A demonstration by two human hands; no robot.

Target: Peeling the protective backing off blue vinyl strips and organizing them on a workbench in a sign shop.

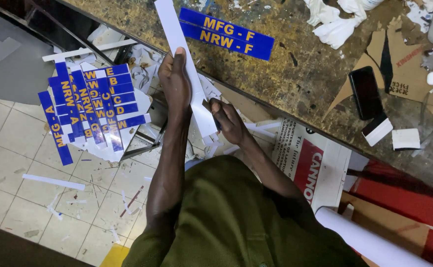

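My left hand (175, 81) grips a long white strip (177, 34) along its left edge, thumb up near the middle of it. My right hand (227, 121) is closed around a small dark tool at the strip's lower end; the tool is mostly hidden by the fingers. The strip rises from my hands over the edge of a worn workbench (295, 74). Two blue labels with yellow lettering (226, 33) lie on the bench just right of the strip's top.
A heap of several blue labels (90, 106) lies on a stool at the left above a tiled floor (38, 198) strewn with white scraps. On the bench sit a black phone (365, 92), crumpled white paper (335, 20) and cardboard. A white roll (364, 240) lies low right.
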